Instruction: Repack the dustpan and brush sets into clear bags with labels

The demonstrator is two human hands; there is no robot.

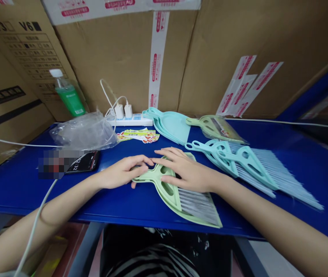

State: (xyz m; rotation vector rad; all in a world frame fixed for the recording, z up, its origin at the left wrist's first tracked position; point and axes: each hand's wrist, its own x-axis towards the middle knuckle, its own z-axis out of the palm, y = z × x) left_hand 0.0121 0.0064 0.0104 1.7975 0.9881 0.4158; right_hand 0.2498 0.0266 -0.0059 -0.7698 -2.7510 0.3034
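A pale green dustpan (166, 198) with a matching small brush (195, 204) nested in it lies on the blue table (129, 204) in front of me. My left hand (122, 172) rests on the dustpan's handle end, fingers stretched flat. Over the brush's handle lies my right hand (185, 169), its fingers spread and pressing down. Neither hand grips anything.
Several blue brushes (247, 165) lie to the right, with stacked blue dustpans (171, 125) and a bagged green set (218, 129) behind. To the left are a phone (84, 161), clear plastic bags (84, 132), stickers (137, 135), a power strip (129, 120) and a green bottle (68, 96). Cardboard boxes wall the back.
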